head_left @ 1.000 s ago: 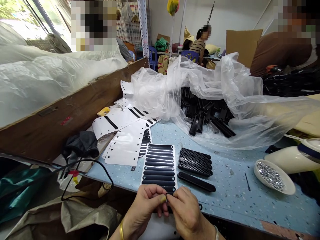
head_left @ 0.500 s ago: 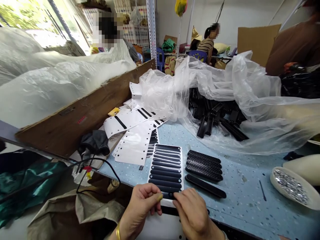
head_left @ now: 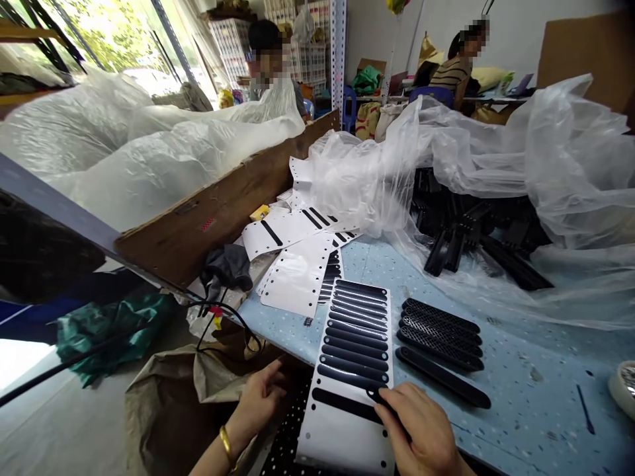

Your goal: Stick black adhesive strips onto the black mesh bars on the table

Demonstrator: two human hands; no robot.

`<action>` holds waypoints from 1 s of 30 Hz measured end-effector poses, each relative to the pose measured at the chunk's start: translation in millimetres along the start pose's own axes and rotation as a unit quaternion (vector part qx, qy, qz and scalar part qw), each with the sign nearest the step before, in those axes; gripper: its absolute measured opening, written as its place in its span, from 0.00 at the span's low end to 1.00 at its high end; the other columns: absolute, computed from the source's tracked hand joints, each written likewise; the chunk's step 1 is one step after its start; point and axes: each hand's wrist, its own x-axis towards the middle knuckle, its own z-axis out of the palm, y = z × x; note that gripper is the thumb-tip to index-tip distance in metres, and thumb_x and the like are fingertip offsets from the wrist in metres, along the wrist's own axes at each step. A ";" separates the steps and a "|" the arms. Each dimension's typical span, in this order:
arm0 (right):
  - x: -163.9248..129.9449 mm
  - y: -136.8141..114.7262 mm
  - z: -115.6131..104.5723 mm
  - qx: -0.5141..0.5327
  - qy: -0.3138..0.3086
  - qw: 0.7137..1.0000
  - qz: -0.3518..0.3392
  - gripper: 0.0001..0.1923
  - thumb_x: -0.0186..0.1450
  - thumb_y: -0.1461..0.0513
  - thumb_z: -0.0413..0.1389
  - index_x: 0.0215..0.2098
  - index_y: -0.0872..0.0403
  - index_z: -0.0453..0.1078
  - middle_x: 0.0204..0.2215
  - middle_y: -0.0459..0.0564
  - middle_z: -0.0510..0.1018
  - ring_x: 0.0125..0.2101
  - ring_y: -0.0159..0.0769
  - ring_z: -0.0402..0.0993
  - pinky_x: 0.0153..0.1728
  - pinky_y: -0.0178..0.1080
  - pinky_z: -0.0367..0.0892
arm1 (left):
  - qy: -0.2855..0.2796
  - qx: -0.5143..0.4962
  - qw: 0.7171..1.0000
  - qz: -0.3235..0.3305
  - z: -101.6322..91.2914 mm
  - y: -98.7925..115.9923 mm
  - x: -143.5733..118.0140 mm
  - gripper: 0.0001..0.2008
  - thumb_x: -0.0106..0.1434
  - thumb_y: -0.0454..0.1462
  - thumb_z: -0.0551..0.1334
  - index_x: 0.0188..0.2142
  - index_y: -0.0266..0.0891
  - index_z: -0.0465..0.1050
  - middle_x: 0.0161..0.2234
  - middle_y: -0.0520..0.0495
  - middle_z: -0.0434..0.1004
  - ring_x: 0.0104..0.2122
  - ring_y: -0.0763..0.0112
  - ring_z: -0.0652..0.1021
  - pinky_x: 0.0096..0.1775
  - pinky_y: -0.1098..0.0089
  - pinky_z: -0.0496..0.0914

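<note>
Now four black grilles [head_left: 441, 340] lie beside the right hand [head_left: 421, 433].

Glossy white backing sheet [head_left: 347, 430] carries matt black strips [head_left: 354, 340]; crinkled clear plastic film [head_left: 496, 152] beside a rough wooden board [head_left: 223, 211].

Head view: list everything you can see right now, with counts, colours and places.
Sticker sheet: one, white with black oval strips, near table edge.
Mesh grille strips: about three, black, right of the sheet.
Smooth strip: one, black, in front of the grilles.
Used backing sheets: several, white, behind the sheet.
Plastic bag: clear, over black parts, far right.
Wooden board: brown, left.
Table: pale blue, speckled.
Bowl: white, right edge.
Co-workers: two, background.
Left hand: off the sheet, at table edge.
Right hand: fingertips on a strip on the sheet.
</note>
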 end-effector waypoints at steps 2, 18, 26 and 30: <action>1.3 0.9 -3.0 -0.004 0.008 1.000 0.010 0.12 0.63 0.72 0.52 0.43 0.58 0.69 0.25 0.51 0.72 0.26 0.37 0.70 0.25 0.39 0.67 | -0.001 0.065 0.998 0.011 -6.5 6.1 -6.2 0.22 0.44 0.37 0.64 0.41 0.33 0.76 0.30 0.45 0.80 0.31 0.62 0.78 0.35 0.68 0.71; 7.8 3.9 -46.0 -0.053 0.031 0.997 0.044 0.09 0.66 0.67 0.52 0.43 0.58 0.71 0.26 0.51 0.74 0.26 0.35 0.71 0.24 0.37 0.68 | -0.366 -0.162 0.917 0.006 129.1 148.7 -19.2 0.16 0.57 0.45 0.65 0.24 0.34 0.67 0.19 0.48 0.73 0.14 0.79 0.69 0.18 0.80 0.53; -23.4 21.4 -87.4 -0.087 0.022 0.990 0.105 0.15 0.64 0.72 0.54 0.49 0.60 0.68 0.35 0.56 0.75 0.34 0.38 0.73 0.32 0.39 0.73 | -0.369 -0.198 0.908 -0.007 146.3 148.9 -4.6 0.16 0.57 0.44 0.67 0.26 0.33 0.67 0.21 0.46 0.75 0.15 0.80 0.70 0.19 0.79 0.57; -24.9 26.3 -89.1 -0.081 0.028 0.991 0.098 0.14 0.64 0.73 0.52 0.48 0.63 0.68 0.32 0.56 0.73 0.33 0.39 0.70 0.30 0.40 0.71 | -0.354 -0.126 0.926 0.028 150.2 144.1 1.0 0.18 0.57 0.47 0.66 0.25 0.34 0.67 0.20 0.48 0.74 0.15 0.79 0.70 0.18 0.79 0.57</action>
